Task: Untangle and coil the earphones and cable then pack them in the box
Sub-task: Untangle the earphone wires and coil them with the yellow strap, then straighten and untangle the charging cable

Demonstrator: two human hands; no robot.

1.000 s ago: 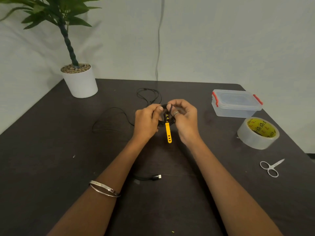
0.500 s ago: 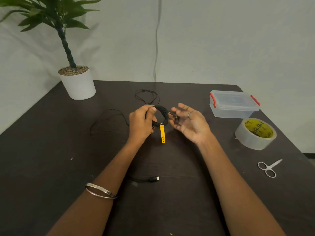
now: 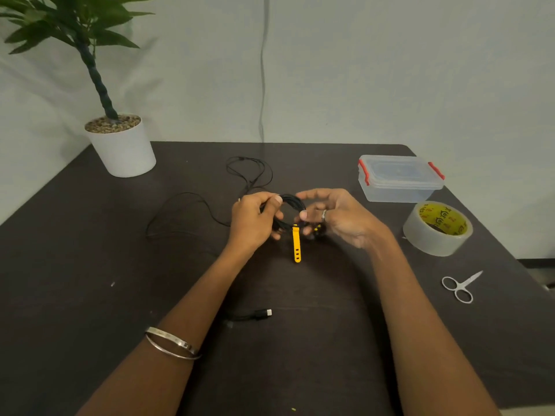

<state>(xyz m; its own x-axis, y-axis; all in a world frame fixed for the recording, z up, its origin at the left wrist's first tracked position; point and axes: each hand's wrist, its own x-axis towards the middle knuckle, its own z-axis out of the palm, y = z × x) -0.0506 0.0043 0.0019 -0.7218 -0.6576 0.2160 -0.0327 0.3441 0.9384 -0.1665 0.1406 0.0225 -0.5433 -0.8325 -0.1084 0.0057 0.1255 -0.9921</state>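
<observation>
My left hand [image 3: 255, 220] grips a black cable coil [image 3: 292, 202] above the middle of the dark table. A yellow strap [image 3: 296, 244] hangs down from the coil. My right hand [image 3: 333, 217] pinches the coil's right side near the strap with thumb and fingers. Loose black cable [image 3: 180, 211] trails left over the table, and the earphones wire [image 3: 249, 169] lies in loops behind my hands. A cable plug end [image 3: 259, 314] lies near me. The clear box [image 3: 399, 178] with red clips stands shut at the right.
A white pot with a plant [image 3: 121, 145] stands at the back left. A tape roll [image 3: 437, 228] sits at the right, with small scissors [image 3: 459, 286] in front of it. The table's right edge [image 3: 510, 250] is close to them.
My right hand opened away from the coil half a second ago and has now closed back onto its right side. The left hand kept hold of the coil throughout.
</observation>
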